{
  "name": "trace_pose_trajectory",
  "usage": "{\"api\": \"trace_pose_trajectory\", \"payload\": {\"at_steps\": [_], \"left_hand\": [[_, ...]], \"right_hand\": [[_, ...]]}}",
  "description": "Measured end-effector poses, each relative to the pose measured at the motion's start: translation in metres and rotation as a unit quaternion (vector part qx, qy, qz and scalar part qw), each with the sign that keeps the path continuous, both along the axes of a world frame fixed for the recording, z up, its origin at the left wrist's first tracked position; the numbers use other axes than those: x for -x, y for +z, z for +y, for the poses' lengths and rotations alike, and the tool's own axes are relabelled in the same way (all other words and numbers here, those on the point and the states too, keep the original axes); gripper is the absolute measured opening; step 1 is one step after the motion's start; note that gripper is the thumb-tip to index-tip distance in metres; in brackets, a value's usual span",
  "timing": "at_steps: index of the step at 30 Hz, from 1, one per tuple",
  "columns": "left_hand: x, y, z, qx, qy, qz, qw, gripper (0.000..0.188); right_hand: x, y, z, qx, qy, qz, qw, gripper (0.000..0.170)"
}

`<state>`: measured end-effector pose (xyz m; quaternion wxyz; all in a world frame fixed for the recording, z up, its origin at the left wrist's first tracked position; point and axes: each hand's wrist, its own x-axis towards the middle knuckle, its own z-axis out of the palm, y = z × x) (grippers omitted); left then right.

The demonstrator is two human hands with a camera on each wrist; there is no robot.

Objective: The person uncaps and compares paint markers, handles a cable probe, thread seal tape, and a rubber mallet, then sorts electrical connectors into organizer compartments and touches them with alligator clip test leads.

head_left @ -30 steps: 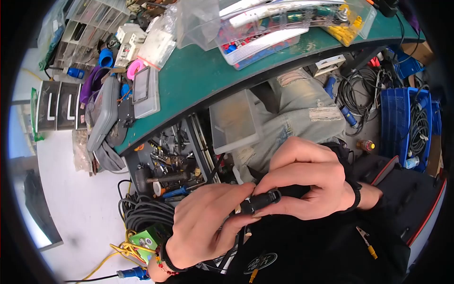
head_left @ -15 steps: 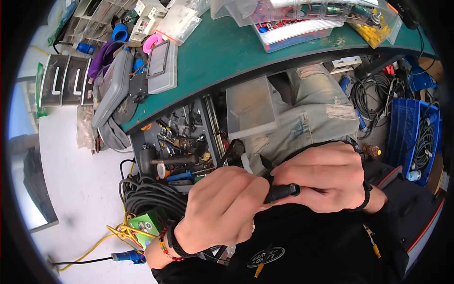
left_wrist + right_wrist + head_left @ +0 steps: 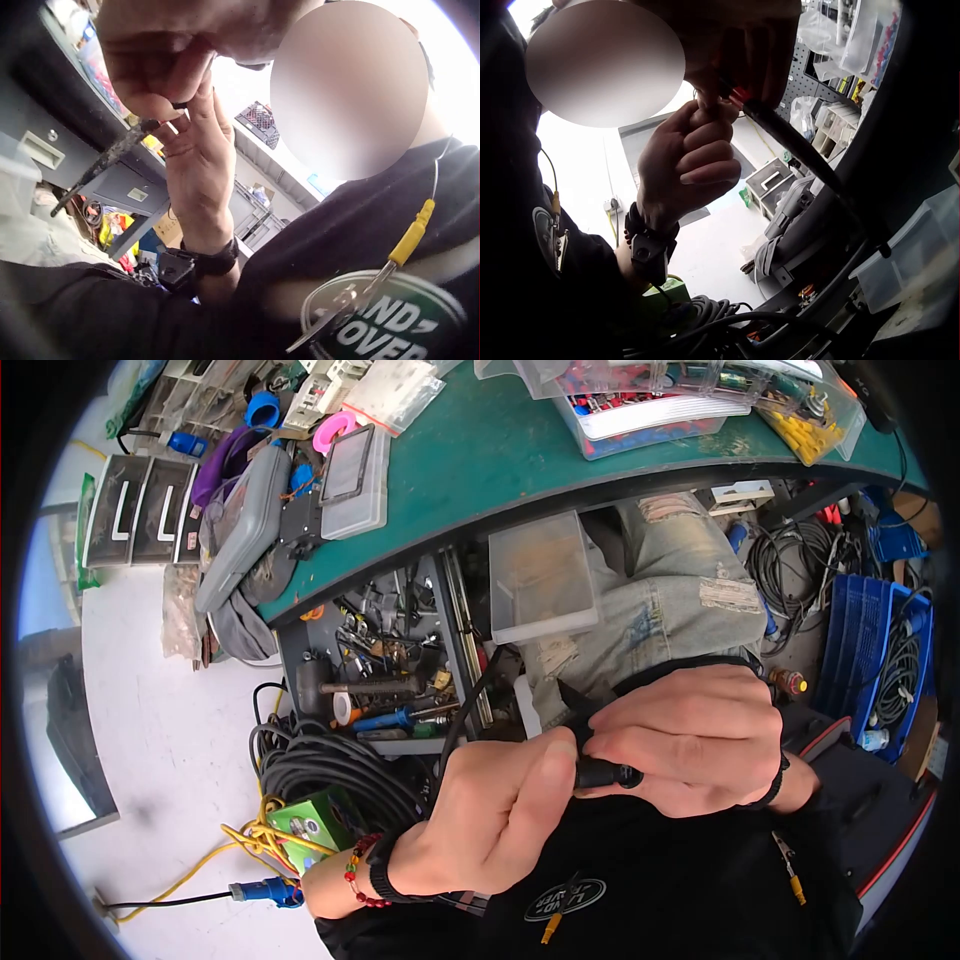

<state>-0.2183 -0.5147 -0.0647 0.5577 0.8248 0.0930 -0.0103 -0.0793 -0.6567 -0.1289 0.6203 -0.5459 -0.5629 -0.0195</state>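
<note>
So, held a small black cylindrical piece (image 3: 603, 773) between both hands, out in front of the shirt (image 3: 660, 870). Kept the right hand (image 3: 690, 740) in much the same pinch as half a second ago, fingers above and thumb below the barrel. Rolled the left hand (image 3: 490, 815) over since then, though: swapped a view of the knuckles for the thumb side, fingers curled in, pinching at the left end of the piece. Covered up the pale bit near that end in the process, visible a second ago.

Looked, at a guess, like a twist or a fresh grip on one end with the other end braced. Probably still mid-work, then, without either side letting go. Couldn't confirm any actual turning, or make out the exact contact under the left fingertips.

Also spotted a long dark strip (image 3: 802, 150) running out from beside the hands in the right wrist view, reddish near the fingers; couldn't tell its link to the piece. Had a clear plastic bin (image 3: 545, 580) just beyond, over the jeans (image 3: 640, 615), with the green table (image 3: 470, 450) farther out.
</note>
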Motion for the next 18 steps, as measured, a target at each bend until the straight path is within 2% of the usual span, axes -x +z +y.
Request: {"api": "trace_pose_trajectory", "payload": {"at_steps": [1,5,7,8,11,14,18], "left_hand": [[0.000,0.003,0.000,0.073,0.020,0.065,0.995,0.025],[-0.005,0.003,0.004,0.020,0.001,0.069,0.997,0.015],[-0.010,-0.004,0.001,-0.112,0.021,-0.101,0.988,0.015],[-0.011,-0.005,0.004,-0.142,-0.004,-0.110,0.984,0.025],[-0.008,-0.010,0.005,-0.201,-0.035,-0.153,0.967,0.023],[-0.007,-0.001,0.004,-0.157,-0.054,-0.104,0.981,0.017],[-0.002,-0.008,0.000,-0.091,-0.023,-0.119,0.989,0.013]], "right_hand": [[0.000,-0.001,0.001,-0.004,-0.007,-0.005,1.000,0.026],[-0.001,0.000,0.001,0.015,-0.027,-0.007,1.000,0.026],[-0.003,0.003,-0.001,0.039,-0.025,0.028,0.999,0.026],[-0.003,0.002,-0.001,0.040,-0.024,0.028,0.999,0.026],[-0.003,0.002,-0.001,0.035,-0.023,0.044,0.998,0.025],[-0.004,0.003,-0.002,0.034,0.004,0.038,0.999,0.024],[-0.004,0.003,-0.002,0.022,0.018,0.019,0.999,0.024]]}}
